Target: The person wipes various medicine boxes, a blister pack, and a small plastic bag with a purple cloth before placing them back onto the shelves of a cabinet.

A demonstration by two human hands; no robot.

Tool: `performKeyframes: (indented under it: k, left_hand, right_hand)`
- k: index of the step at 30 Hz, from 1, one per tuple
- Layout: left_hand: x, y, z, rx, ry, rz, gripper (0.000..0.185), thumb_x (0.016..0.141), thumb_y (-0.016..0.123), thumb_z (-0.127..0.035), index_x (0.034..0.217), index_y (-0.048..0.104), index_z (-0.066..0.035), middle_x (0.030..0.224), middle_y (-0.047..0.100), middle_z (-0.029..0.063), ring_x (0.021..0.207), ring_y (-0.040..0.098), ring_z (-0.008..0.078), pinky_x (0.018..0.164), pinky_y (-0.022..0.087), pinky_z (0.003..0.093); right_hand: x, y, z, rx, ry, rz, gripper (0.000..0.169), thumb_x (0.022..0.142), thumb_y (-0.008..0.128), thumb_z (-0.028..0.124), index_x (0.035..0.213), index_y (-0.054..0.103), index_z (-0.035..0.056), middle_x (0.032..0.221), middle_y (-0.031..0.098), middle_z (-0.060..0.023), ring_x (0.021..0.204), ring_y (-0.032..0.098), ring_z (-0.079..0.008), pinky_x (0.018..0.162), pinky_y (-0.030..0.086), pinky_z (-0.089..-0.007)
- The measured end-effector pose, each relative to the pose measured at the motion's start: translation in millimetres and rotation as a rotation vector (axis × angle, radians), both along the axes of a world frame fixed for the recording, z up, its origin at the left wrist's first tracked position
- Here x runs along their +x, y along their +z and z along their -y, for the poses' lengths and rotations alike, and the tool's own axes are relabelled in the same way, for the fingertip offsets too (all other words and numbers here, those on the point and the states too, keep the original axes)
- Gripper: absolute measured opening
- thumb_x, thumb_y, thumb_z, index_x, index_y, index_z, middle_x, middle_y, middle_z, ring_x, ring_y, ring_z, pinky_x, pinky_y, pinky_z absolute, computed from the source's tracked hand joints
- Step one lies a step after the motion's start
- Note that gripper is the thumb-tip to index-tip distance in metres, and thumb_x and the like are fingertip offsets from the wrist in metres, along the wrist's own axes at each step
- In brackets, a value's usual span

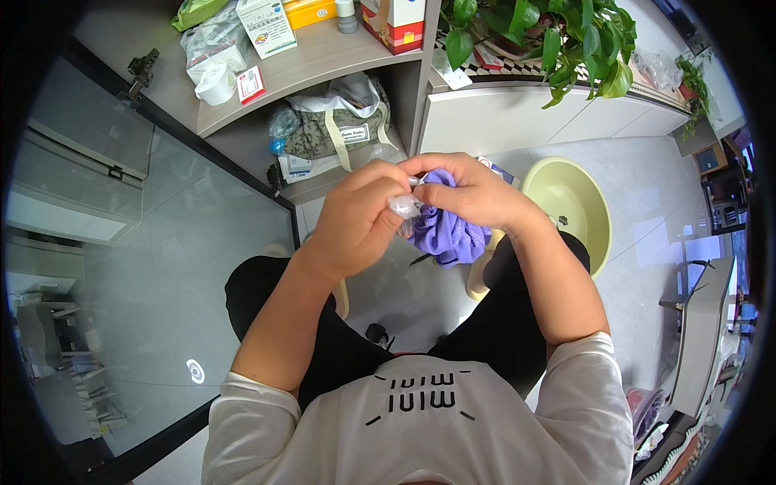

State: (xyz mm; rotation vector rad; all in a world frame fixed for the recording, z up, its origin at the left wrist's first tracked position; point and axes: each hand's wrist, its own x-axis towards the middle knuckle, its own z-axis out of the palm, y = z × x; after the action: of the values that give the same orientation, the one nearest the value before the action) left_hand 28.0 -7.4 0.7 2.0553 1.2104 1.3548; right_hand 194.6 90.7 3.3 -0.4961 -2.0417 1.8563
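A bunched purple cloth (450,236) hangs below my right hand (470,189), pinched at its top between thumb and fingers. Crumpled clear plastic (405,207) pokes out of my left hand (367,215), whose fingers are curled around it. The two hands meet at the fingertips, and a small pale piece shows between them. Whether the cloth and the plastic are joined is hidden by my fingers. Both hands are held above the floor, in front of my knees.
A pale yellow-green basin (570,200) stands on the floor to the right. Ahead is an open cabinet with boxes and a tape roll (216,85) on its shelf (321,57); a camouflage-patterned bag (309,136) sits below. A glass door (182,242) is at left, a leafy plant (545,36) upper right.
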Motion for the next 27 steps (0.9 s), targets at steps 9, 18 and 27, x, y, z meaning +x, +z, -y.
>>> performKeyframes:
  k: [9,18,27]
  left_hand:
    - [-2,5,0,-0.033,-0.014,0.137,0.016,0.085,0.051,-0.014,0.083,0.056,0.001,0.096,0.051,0.0096,0.079,0.054,0.0197,0.067,0.044,0.0258]
    - [-6,10,2,0.154,0.115,0.102,0.030,0.086,0.048,-0.019,0.064,0.047,0.001,0.098,0.051,0.0127,0.094,0.050,0.0264,0.084,0.038,0.0354]
    - [-6,18,7,-0.079,0.004,0.382,0.032,0.091,0.040,-0.020,0.064,0.042,-0.003,0.084,0.054,0.0100,0.090,0.052,0.0253,0.081,0.040,0.0358]
  right_hand:
    - [-2,9,6,0.422,-0.307,0.041,0.014,0.082,0.059,0.013,0.085,0.065,0.0002,0.073,0.064,-0.0089,0.065,0.057,-0.0124,0.063,0.046,-0.0263]
    - [9,-1,-44,0.390,-0.747,0.333,0.015,0.079,0.060,0.015,0.081,0.065,0.0009,0.063,0.059,-0.0056,0.058,0.052,-0.0119,0.057,0.043,-0.0267]
    - [6,-20,-59,0.461,-0.832,0.312,0.019,0.077,0.062,0.021,0.083,0.067,0.0033,0.062,0.060,-0.0101,0.056,0.055,-0.0172,0.058,0.045,-0.0294]
